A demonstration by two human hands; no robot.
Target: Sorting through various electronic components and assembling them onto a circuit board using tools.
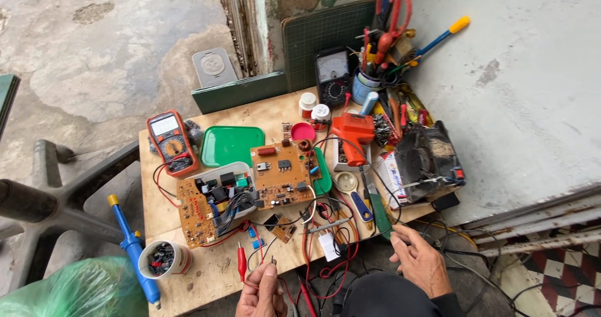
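My left hand [260, 294] is at the near edge of a wooden board table [206, 279], its thumb and finger pinching a small dark component [273, 263]. A red alligator clip [241, 260] lies just to its left. My right hand [421, 262] is at the table's front right corner. Its fingers are loosely curled and apart, right beside the end of a green-handled tool [379, 214], and grip nothing that I can see. Two brown circuit boards [283, 174] [199, 209] lie in the middle of the table, joined by a bundle of wires [235, 205].
An orange multimeter [170, 140] and a green lid [231, 145] lie at the back left. An analog meter [333, 76], a tool cup [372, 82], an orange gun-shaped tool [354, 135] and a black box [429, 160] crowd the right. A parts cup [164, 259] and a blue pump [134, 248] sit front left.
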